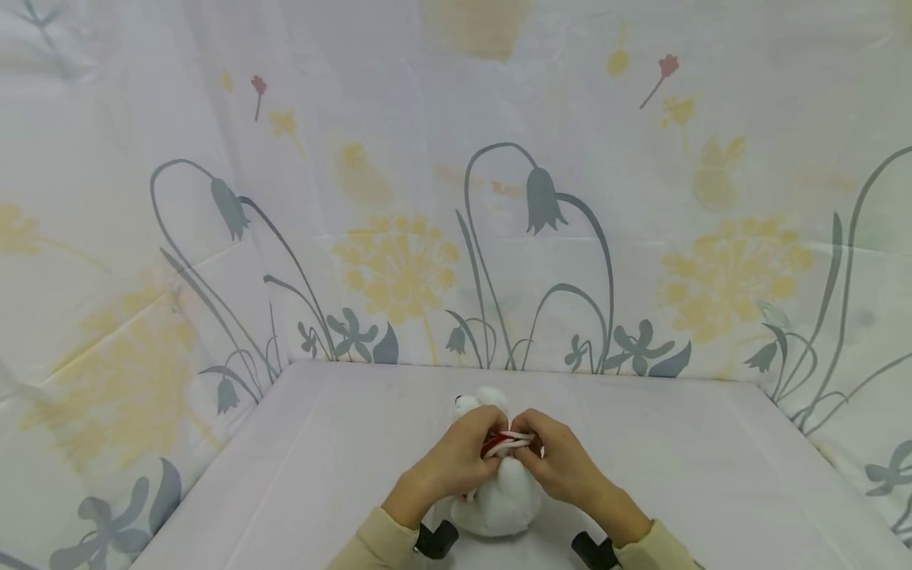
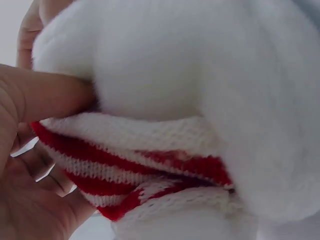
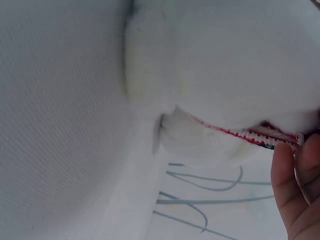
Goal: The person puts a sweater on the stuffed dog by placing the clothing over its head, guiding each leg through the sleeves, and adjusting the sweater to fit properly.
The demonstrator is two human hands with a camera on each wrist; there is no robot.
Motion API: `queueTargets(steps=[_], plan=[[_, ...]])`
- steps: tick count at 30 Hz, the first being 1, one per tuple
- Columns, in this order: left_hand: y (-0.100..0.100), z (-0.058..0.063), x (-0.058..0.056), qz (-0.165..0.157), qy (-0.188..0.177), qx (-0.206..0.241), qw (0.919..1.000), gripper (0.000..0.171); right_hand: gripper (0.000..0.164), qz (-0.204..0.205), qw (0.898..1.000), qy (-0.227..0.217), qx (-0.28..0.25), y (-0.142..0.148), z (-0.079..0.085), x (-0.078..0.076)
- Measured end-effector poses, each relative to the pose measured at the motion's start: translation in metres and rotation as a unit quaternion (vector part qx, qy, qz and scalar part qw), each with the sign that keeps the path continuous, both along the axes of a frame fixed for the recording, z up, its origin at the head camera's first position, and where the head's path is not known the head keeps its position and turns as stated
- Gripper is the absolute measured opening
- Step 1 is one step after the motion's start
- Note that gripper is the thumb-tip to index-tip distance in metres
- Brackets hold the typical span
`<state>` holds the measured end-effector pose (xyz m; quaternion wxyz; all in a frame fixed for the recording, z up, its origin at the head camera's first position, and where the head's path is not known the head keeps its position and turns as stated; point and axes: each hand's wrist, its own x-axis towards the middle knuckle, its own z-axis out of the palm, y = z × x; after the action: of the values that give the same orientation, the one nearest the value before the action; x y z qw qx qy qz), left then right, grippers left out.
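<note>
A white plush toy (image 1: 499,503) sits on the table, its back toward me and its head (image 1: 488,398) tilted away, a dark spot on its left side. Around its neck is a red-and-white striped knitted band (image 1: 504,444) with white edges. My left hand (image 1: 465,453) pinches the band on the left, thumb (image 2: 50,92) at its white edge and the other fingers behind the stripes. On the right side, my right hand (image 1: 561,459) pinches the band too, its fingertips (image 3: 284,157) right at the knit. Both hands hide part of the toy's neck.
A white tabletop (image 1: 342,443) spreads around the toy. Behind and at the sides hangs a pale sheet (image 1: 427,103) printed with grey and yellow flowers. Black wrist pieces (image 1: 436,540) sit by both light sleeves (image 1: 378,545).
</note>
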<state>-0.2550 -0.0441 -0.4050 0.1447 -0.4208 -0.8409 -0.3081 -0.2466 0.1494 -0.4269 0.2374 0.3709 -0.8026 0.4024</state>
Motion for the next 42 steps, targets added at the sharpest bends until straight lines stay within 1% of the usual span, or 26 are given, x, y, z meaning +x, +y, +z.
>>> queueTargets(steps=[4, 9, 12, 15, 17, 19, 21, 24, 26, 27, 30, 33, 36, 39, 40, 42], plan=[[0.002, -0.001, 0.001, 0.004, 0.033, -0.007, 0.9994, 0.037, 0.038, -0.034, 0.999, 0.023, 0.013, -0.002, -0.002, 0.002], [0.003, -0.003, 0.001, 0.013, 0.061, -0.007, 0.9981, 0.038, 0.041, -0.058, 0.995, 0.076, 0.005, -0.004, -0.002, 0.002], [0.002, -0.005, 0.000, 0.018, 0.072, -0.004, 0.9973, 0.038, 0.039, -0.056, 0.994, 0.095, 0.002, -0.002, -0.002, 0.001], [0.002, -0.007, -0.002, 0.020, 0.085, 0.001, 0.9962, 0.038, 0.036, -0.036, 0.995, 0.092, 0.006, 0.002, 0.000, 0.000], [0.002, -0.009, -0.003, 0.019, 0.089, 0.006, 0.9958, 0.037, 0.034, -0.016, 0.997, 0.074, 0.012, 0.005, 0.003, 0.000], [0.002, -0.009, -0.004, 0.015, 0.081, 0.020, 0.9964, 0.035, 0.030, 0.005, 0.999, 0.045, 0.012, 0.009, 0.006, 0.001], [0.002, -0.010, -0.004, 0.008, 0.066, 0.034, 0.9972, 0.032, 0.022, 0.029, 1.000, -0.010, 0.000, 0.013, 0.009, 0.002], [0.001, -0.009, -0.003, -0.002, 0.038, 0.051, 0.9980, 0.031, 0.010, 0.049, 0.994, -0.092, -0.022, 0.018, 0.013, 0.003], [0.001, -0.008, -0.003, -0.008, 0.025, 0.053, 0.9983, 0.033, 0.011, 0.050, 0.989, -0.138, -0.027, 0.021, 0.014, 0.003], [0.002, -0.008, -0.003, -0.009, 0.019, 0.053, 0.9984, 0.034, 0.011, 0.044, 0.987, -0.152, -0.021, 0.022, 0.015, 0.003], [0.003, -0.008, -0.002, -0.004, 0.008, 0.055, 0.9985, 0.038, 0.017, 0.024, 0.984, -0.176, 0.013, 0.025, 0.017, 0.002], [0.004, -0.008, -0.002, 0.008, 0.013, 0.057, 0.9982, 0.037, 0.024, 0.000, 0.980, -0.192, 0.046, 0.025, 0.020, 0.002], [0.005, -0.008, -0.001, -0.005, 0.018, 0.061, 0.9980, 0.028, 0.025, -0.018, 0.976, -0.207, 0.065, 0.025, 0.021, 0.002], [0.005, -0.007, -0.001, -0.029, 0.006, 0.064, 0.9975, 0.021, 0.021, -0.030, 0.973, -0.214, 0.076, 0.025, 0.022, 0.002], [0.005, -0.007, -0.002, -0.036, -0.001, 0.064, 0.9973, 0.019, 0.019, -0.032, 0.974, -0.210, 0.080, 0.025, 0.022, 0.002], [0.005, -0.007, -0.002, -0.039, -0.009, 0.063, 0.9972, 0.017, 0.016, -0.034, 0.976, -0.195, 0.089, 0.026, 0.022, 0.002]])
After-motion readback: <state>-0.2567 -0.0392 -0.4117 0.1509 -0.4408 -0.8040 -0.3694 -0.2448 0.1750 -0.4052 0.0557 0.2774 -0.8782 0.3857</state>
